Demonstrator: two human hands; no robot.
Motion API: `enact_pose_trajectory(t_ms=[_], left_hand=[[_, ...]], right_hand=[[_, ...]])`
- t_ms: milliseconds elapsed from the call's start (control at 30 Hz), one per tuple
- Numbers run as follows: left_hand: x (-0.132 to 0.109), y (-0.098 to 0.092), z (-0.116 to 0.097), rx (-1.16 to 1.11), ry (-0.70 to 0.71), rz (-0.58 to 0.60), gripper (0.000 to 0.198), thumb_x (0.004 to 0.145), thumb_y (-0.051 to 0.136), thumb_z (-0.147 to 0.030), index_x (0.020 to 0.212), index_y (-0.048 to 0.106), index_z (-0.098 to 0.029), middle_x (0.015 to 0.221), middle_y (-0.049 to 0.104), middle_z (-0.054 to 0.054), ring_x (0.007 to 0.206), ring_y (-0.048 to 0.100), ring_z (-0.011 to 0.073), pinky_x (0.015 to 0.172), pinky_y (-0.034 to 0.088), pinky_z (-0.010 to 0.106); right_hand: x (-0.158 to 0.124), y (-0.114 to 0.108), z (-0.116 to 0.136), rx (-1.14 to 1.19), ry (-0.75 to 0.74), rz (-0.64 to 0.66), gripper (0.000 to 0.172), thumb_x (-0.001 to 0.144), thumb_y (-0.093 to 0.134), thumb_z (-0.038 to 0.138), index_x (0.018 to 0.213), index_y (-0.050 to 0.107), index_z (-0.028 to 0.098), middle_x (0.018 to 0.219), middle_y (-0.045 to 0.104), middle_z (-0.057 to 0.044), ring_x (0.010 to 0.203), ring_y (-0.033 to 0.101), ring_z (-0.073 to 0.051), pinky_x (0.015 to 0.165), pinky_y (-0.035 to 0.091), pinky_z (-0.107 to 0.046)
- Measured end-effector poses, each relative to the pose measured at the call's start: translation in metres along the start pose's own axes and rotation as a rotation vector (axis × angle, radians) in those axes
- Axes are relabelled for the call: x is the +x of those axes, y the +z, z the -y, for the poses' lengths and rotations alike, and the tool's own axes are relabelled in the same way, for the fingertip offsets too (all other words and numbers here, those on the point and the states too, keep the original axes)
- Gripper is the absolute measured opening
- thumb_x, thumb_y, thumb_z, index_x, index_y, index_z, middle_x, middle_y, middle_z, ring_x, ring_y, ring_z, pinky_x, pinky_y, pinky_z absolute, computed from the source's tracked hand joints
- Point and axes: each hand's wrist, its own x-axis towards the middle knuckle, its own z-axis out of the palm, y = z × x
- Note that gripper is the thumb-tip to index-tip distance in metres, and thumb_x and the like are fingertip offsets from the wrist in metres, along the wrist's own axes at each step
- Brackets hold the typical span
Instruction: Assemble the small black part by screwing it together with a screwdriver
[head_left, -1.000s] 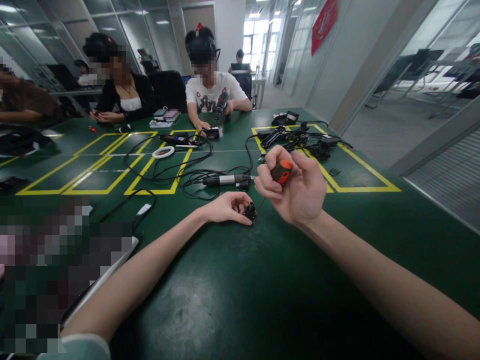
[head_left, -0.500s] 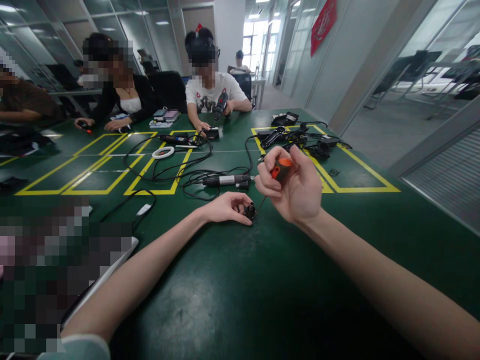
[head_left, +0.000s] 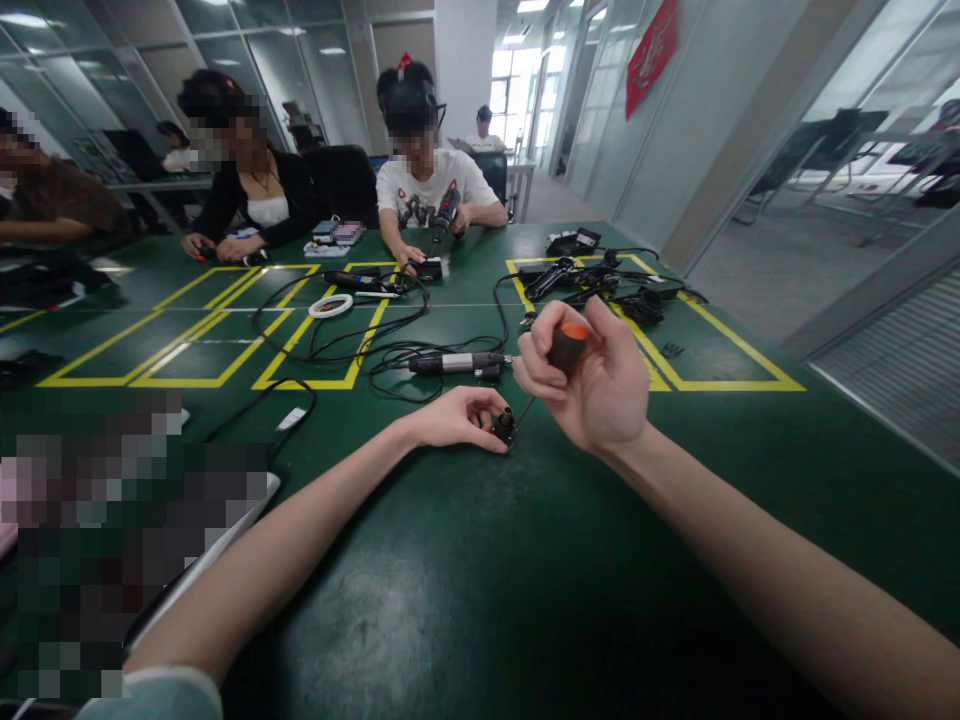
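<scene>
My left hand (head_left: 461,418) rests on the green table, its thumb and fingers closed around a small black part (head_left: 505,428) with a short round stub on top. My right hand (head_left: 592,375) is wrapped round the dark handle of a screwdriver (head_left: 568,347) with an orange end. The thin shaft slants down and left to the black part; its tip is too small to make out. Just beyond my hands lies a black and silver electric screwdriver (head_left: 456,364) with its cable.
Black cables (head_left: 330,350) and a white ring (head_left: 330,306) lie further back. Black devices with cords (head_left: 592,280) crowd the right back. Several small dark pieces (head_left: 672,349) sit at right. Across the table, a person (head_left: 431,190) holds a power drill (head_left: 445,213). Yellow tape (head_left: 735,384) marks the table (head_left: 465,580).
The screwdriver handle has turned in my right hand, so its orange end shows differently. My left hand keeps its grip on the black part. The whole view has shifted slightly.
</scene>
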Motion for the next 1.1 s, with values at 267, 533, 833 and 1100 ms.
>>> enact_pose_trajectory(t_ms=[267, 533, 833, 1100], left_hand=[[-0.0009, 0.0002, -0.0006, -0.011, -0.012, -0.009, 0.05, 0.058, 0.093, -0.027, 0.098, 0.066, -0.015, 0.089, 0.073, 0.001, 0.068, 0.058, 0.0083, 0.067, 0.044, 0.024], [-0.0016, 0.0011, -0.0032, 0.013, -0.007, -0.007, 0.046, 0.059, 0.093, -0.027, 0.094, 0.066, -0.015, 0.093, 0.075, 0.003, 0.068, 0.058, 0.008, 0.067, 0.044, 0.024], [-0.0014, 0.0007, -0.0024, 0.013, -0.005, -0.008, 0.048, 0.059, 0.093, -0.028, 0.096, 0.066, -0.015, 0.091, 0.075, 0.003, 0.068, 0.059, 0.0086, 0.066, 0.044, 0.023], [-0.0016, 0.0006, -0.0039, 0.018, -0.01, -0.002, 0.047, 0.06, 0.093, -0.028, 0.095, 0.066, -0.015, 0.094, 0.074, 0.003, 0.069, 0.058, 0.0084, 0.067, 0.044, 0.024]], right_hand=[[0.001, 0.0015, -0.0038, -0.006, -0.069, -0.044, 0.035, 0.09, 0.072, 0.048, 0.079, 0.052, 0.022, 0.059, 0.049, 0.006, 0.045, 0.033, -0.008, 0.04, 0.025, -0.019], [0.0026, 0.003, -0.0012, -0.036, -0.015, -0.068, 0.05, 0.094, 0.065, 0.061, 0.069, 0.051, 0.02, 0.056, 0.038, 0.006, 0.046, 0.031, -0.008, 0.04, 0.025, -0.019], [0.0007, 0.0031, -0.0028, -0.03, -0.084, -0.086, 0.035, 0.088, 0.075, 0.045, 0.079, 0.048, 0.024, 0.059, 0.05, 0.007, 0.048, 0.034, -0.009, 0.042, 0.026, -0.02], [0.0017, 0.0044, 0.0003, -0.029, 0.011, -0.044, 0.046, 0.093, 0.067, 0.058, 0.071, 0.056, 0.02, 0.055, 0.038, 0.006, 0.047, 0.028, -0.008, 0.042, 0.021, -0.021]])
